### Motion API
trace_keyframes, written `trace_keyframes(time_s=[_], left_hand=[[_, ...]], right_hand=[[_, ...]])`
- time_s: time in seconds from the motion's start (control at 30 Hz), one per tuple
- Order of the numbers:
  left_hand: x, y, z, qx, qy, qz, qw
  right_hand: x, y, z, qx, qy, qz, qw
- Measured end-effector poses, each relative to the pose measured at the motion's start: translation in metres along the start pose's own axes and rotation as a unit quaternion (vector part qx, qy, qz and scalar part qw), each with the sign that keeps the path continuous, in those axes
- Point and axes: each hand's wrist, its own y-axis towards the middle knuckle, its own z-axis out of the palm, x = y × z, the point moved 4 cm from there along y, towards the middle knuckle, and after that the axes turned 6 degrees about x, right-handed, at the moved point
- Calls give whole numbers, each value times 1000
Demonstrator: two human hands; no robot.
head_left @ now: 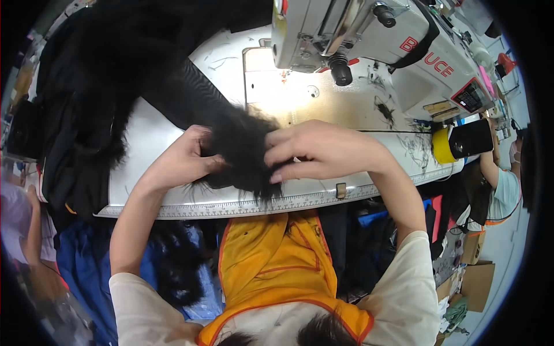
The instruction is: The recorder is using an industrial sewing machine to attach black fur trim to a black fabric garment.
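A black garment piece with a fluffy fur trim [242, 147] lies over the front of the white sewing table. My left hand [187, 158] grips its left side, thumb on top and fingers partly sunk in the fur. On the other side my right hand [317, 151] has its fingers closed on the fur's right edge; the fingertips are partly hidden. From the fur a ribbed black strip [202, 81] runs up to a large heap of black furry fabric [98, 63]. Just beyond my hands stands the sewing machine [352, 34], its needle area lit.
A ruler strip [231, 209] runs along the table's front edge, with a small metal clip [341, 190] on it. Black thread scraps lie near a yellow and black holder [461, 142] at the right. Other people sit at both sides. Blue fabric [92, 271] hangs below the table.
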Motion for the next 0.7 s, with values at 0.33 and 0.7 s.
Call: trace_keyframes(time_s=[0.33,0.7], left_hand=[[-59,-14,39,-84,476,129,866],[-58,-10,-19,-70,-203,53,975]], right_hand=[[35,9,14,-7,-349,14,937],[51,7,28,-89,-496,104,857]])
